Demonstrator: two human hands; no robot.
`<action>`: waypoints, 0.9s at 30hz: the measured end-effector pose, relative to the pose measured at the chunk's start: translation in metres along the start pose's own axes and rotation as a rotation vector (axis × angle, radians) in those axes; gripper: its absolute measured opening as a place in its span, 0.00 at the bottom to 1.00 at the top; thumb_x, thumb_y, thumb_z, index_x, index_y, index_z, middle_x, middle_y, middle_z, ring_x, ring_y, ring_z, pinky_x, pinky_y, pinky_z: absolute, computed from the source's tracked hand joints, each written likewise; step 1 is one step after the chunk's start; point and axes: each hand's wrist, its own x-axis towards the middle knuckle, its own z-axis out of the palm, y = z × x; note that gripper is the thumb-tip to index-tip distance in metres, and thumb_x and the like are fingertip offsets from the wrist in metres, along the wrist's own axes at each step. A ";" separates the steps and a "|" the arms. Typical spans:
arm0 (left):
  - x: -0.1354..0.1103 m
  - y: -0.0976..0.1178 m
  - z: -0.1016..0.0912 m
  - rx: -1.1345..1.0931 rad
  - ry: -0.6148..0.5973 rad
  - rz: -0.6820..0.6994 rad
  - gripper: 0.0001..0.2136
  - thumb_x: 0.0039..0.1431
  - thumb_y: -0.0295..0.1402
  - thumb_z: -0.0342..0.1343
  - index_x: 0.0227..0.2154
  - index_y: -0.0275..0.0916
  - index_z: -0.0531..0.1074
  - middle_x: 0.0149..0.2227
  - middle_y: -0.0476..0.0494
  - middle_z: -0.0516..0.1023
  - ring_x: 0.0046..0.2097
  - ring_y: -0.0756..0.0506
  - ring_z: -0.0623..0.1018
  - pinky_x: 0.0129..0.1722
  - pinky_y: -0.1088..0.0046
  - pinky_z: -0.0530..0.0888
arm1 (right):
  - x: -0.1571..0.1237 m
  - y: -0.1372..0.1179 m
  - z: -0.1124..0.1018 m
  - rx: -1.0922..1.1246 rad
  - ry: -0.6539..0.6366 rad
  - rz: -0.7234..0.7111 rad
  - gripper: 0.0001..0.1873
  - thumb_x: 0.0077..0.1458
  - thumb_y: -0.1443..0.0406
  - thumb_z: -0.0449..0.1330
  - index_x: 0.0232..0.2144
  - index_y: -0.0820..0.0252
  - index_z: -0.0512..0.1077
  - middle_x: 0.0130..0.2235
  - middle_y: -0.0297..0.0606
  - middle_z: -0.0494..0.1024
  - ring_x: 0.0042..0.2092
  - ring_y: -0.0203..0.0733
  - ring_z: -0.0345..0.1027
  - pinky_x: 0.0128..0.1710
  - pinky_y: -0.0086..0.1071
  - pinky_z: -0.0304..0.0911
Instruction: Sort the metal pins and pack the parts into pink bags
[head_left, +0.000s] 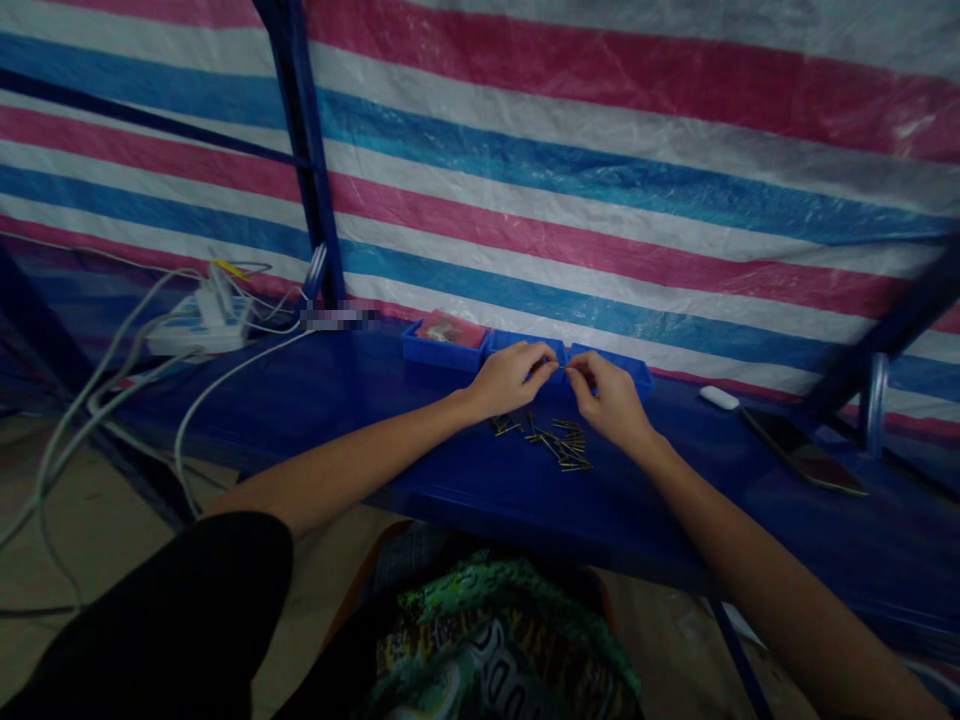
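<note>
Head view: left hand (pixel 510 378) and right hand (pixel 611 398) meet at 12 o'clock of the pin pile (pixel 551 440) on the worktop (pixel 360 400), fingers pinched on one small pin (pixel 562 368) between them. Pile lies just beneath for quick pickup; blue bins (pixel 450 350) sit directly behind.

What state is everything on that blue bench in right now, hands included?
left hand: fingers pinched on a small metal pin
right hand: pinching the same pin
metal pins: loose heap on the bench
blue trays: open, in a row
phone: flat, screen dark
power strip: cables plugged in
</note>
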 end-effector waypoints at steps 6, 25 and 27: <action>0.000 -0.001 0.001 -0.019 0.024 0.026 0.05 0.61 0.32 0.48 0.35 0.39 0.67 0.31 0.47 0.73 0.34 0.48 0.72 0.35 0.71 0.68 | 0.000 -0.001 -0.001 -0.029 -0.012 -0.015 0.11 0.60 0.61 0.48 0.32 0.59 0.68 0.27 0.37 0.73 0.28 0.39 0.66 0.29 0.31 0.56; 0.000 0.001 -0.001 -0.037 0.040 0.013 0.07 0.62 0.34 0.47 0.37 0.38 0.67 0.32 0.46 0.74 0.35 0.48 0.73 0.36 0.70 0.70 | -0.001 -0.001 0.000 0.021 0.041 -0.041 0.07 0.57 0.62 0.52 0.32 0.59 0.68 0.25 0.34 0.71 0.26 0.37 0.64 0.28 0.31 0.58; 0.000 0.002 -0.001 -0.055 0.052 0.017 0.07 0.60 0.33 0.49 0.39 0.38 0.67 0.32 0.45 0.74 0.35 0.48 0.73 0.35 0.71 0.70 | 0.000 -0.002 0.000 0.021 0.047 -0.038 0.08 0.58 0.62 0.52 0.32 0.59 0.68 0.26 0.35 0.72 0.27 0.38 0.66 0.29 0.31 0.58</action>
